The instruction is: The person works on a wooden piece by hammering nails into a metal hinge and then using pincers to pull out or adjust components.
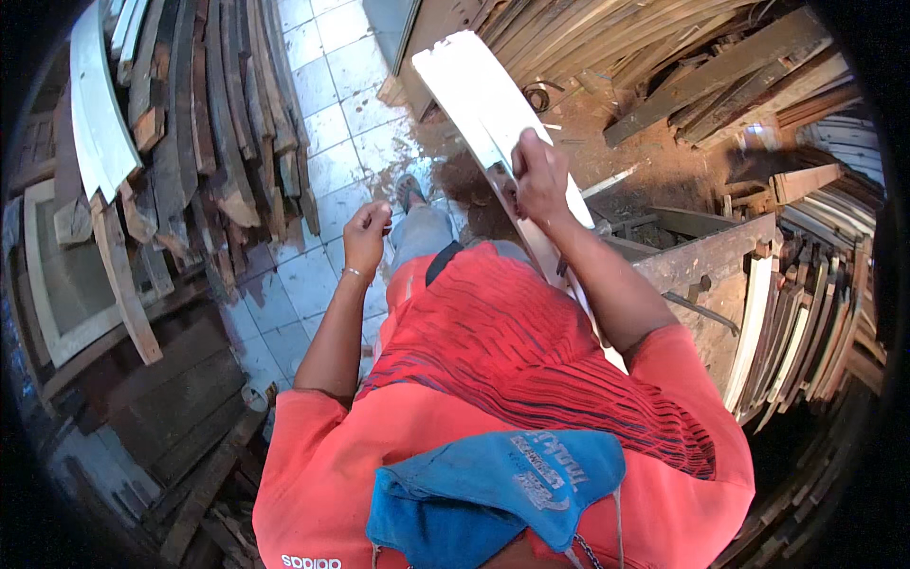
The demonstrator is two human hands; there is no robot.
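A long white board [479, 87] with a rough far end slants past my right side, running back beneath my right forearm. My right hand [542, 185] is closed on the board, its fingers bent over the edge nearer to me. A brown wooden edge shows along the board's left side by that hand. My left hand [365, 234] hangs apart at my left side, over the tiles, with its fingers curled in. Nothing shows in it, and a thin bracelet circles the wrist.
Stacked old wooden planks [204, 114] stick out on the left above a framed panel [71, 256]. White floor tiles [327, 123] run between the stacks. On the right stand a wooden box-like bench [706, 256] and upright strips [796, 322]. More timber [720, 76] lies at the far right.
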